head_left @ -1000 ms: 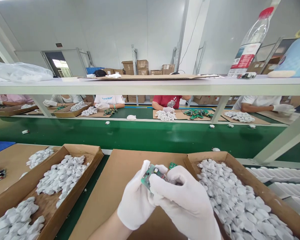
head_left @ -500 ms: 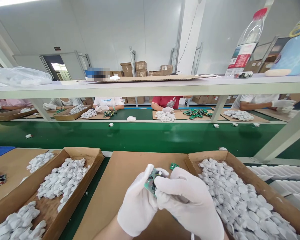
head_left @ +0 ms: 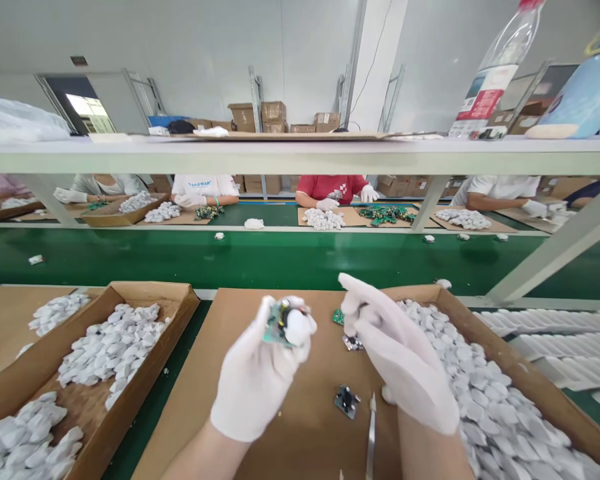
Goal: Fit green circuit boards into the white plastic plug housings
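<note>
My left hand point(head_left: 263, 370), in a white glove, pinches a small green circuit board point(head_left: 275, 333) with dark and yellow components, raised above a cardboard sheet point(head_left: 220, 393). A white rounded piece sits against the board at the fingertips. My right hand point(head_left: 397, 353), also gloved, is apart from it with fingers parted and nothing visible in them. Below the right hand lie a green board point(head_left: 338, 317), a small board with pale parts point(head_left: 353, 343) partly covered by the fingers, and a dark board point(head_left: 347, 401). A slim metal tool like tweezers point(head_left: 371, 433) lies beside these.
Cardboard trays of white pieces stand left point(head_left: 155, 347) and right point(head_left: 545, 393). White ribbed trays point(head_left: 565, 343) lie far right. A green conveyor belt point(head_left: 280, 257) runs across, under a shelf point(head_left: 260, 160) with a bottle point(head_left: 500, 73). Gloved co-workers sit opposite.
My right hand has let go of the circuit board and moved up and right, opening. My left hand keeps the board and has shifted left. The boards and tool beneath are now uncovered.
</note>
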### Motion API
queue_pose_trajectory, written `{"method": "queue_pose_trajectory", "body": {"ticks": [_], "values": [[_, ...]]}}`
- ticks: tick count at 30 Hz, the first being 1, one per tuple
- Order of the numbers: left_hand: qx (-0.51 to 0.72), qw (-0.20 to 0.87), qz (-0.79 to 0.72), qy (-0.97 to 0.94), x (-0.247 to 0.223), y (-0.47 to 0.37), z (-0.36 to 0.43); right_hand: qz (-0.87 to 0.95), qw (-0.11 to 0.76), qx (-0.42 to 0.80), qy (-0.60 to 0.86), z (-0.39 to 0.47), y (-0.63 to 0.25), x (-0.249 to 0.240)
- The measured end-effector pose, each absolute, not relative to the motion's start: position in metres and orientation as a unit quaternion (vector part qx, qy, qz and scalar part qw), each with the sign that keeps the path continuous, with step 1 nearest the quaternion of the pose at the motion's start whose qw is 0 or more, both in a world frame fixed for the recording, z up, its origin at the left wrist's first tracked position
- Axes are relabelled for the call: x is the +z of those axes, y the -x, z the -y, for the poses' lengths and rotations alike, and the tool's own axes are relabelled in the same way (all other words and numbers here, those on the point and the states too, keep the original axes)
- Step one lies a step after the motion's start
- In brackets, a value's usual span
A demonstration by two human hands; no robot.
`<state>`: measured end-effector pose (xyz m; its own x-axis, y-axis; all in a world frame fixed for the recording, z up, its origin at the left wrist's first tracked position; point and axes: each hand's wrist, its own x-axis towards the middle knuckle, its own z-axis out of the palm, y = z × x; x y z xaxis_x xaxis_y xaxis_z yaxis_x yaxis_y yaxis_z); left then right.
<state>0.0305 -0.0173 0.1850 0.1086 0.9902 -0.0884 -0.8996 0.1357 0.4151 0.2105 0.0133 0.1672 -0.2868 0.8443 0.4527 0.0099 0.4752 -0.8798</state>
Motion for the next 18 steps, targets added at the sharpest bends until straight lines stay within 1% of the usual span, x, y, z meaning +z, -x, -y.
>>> {"method": "queue_pose_trajectory", "body": {"ticks": [2,4,5,7,10,12,14,18], "values": [[0.685,0.698,-0.179,-0.105,0.192,-0.019,0.015,0.720,0.431,0.417,0.350,-0.017,-0.208,0.156],[0.712,0.668,-0.189,-0.102,0.197,-0.008,0.011,0.706,0.386,0.432,0.407,-0.014,-0.198,0.132],[0.725,0.653,-0.187,-0.114,0.199,-0.004,0.009,0.672,0.377,0.465,0.436,-0.009,-0.191,0.117],[0.742,0.630,-0.176,-0.146,0.201,0.003,0.006,0.564,0.361,0.576,0.469,0.004,-0.179,0.085],[0.735,0.631,-0.189,-0.161,0.204,0.007,0.004,0.460,0.315,0.701,0.446,0.022,-0.169,0.050],[0.719,0.643,-0.212,-0.154,0.206,0.008,0.005,0.407,0.306,0.756,0.411,0.028,-0.169,0.038],[0.708,0.653,-0.220,-0.153,0.208,0.009,0.006,0.347,0.315,0.801,0.372,0.030,-0.172,0.033],[0.710,0.657,-0.184,-0.174,0.207,0.013,0.008,0.259,0.344,0.842,0.326,0.028,-0.175,0.028]]}}
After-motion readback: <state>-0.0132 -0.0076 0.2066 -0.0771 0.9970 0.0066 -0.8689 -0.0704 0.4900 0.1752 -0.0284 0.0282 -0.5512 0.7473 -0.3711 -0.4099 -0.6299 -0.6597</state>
